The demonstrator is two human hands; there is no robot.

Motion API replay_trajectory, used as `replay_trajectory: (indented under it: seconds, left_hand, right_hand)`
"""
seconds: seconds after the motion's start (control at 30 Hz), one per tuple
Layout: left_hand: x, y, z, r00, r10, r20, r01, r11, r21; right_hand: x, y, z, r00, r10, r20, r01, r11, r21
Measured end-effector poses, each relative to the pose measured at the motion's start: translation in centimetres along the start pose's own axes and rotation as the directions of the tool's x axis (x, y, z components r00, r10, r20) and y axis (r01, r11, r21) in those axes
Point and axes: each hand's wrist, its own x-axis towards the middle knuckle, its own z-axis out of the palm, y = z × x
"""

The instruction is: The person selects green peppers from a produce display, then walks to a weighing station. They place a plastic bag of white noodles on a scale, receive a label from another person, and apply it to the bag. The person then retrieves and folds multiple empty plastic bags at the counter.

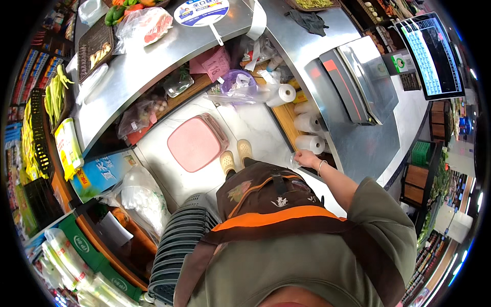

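Note:
My right hand [307, 158] is low at the right, just below the rolls of clear plastic bags on the wooden shelf under the counter. Its fingers are closed on a small piece of clear plastic film [294, 160]; whether that joins the nearest roll [310, 143] I cannot tell. Above that roll lie more rolls, with another roll [285, 94] at the shelf's corner beside a purple basket [238, 81]. My left hand is out of view. On the steel counter [230, 32] are a bag of meat [147, 27], a round paper fan [201, 11] and a dark cloth [307, 22].
A pink plastic stool [195, 144] stands on the tiled floor before my feet. Stacked dark baskets [184, 238] and a large filled plastic bag [142, 195] are at the left. A scale or printer-like machine [353, 82] and a screen [431, 57] stand at the right.

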Motion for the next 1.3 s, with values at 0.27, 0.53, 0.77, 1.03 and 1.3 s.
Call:
replay_trajectory:
  seconds: [0.27, 0.53, 0.77, 1.03, 1.3]
  left_hand:
    - [0.8, 1.5, -1.0, 0.999, -0.003, 0.045, -0.004, 0.989, 0.147]
    - [3.3, 7.1, 3.1, 0.981, 0.09, 0.172, -0.161, 0.875, 0.457]
    - [2.2, 18.2, 20.4, 0.827, 0.231, 0.512, -0.55, 0.52, 0.654]
    - [-6.5, 19.1, 39.4, 0.57, 0.162, 0.805, -0.813, 0.253, 0.525]
    - [-7.4, 18.9, 46.3, 0.6, 0.172, 0.781, -0.798, 0.187, 0.572]
  right_hand:
    - [-0.3, -4.3, 2.4, 1.0, 0.009, 0.002, -0.01, 0.945, 0.328]
    - [-3.7, -4.0, 0.3, 0.86, -0.095, -0.501, 0.213, 0.96, 0.184]
    - [-7.8, -2.2, -7.1, 0.744, 0.091, -0.662, 0.134, 0.95, 0.281]
    - [-7.4, 5.3, -9.9, 0.543, 0.06, -0.837, 0.125, 0.981, 0.152]
    - [-6.3, 8.9, -10.1, 0.541, -0.264, -0.798, 0.111, 0.964, -0.243]
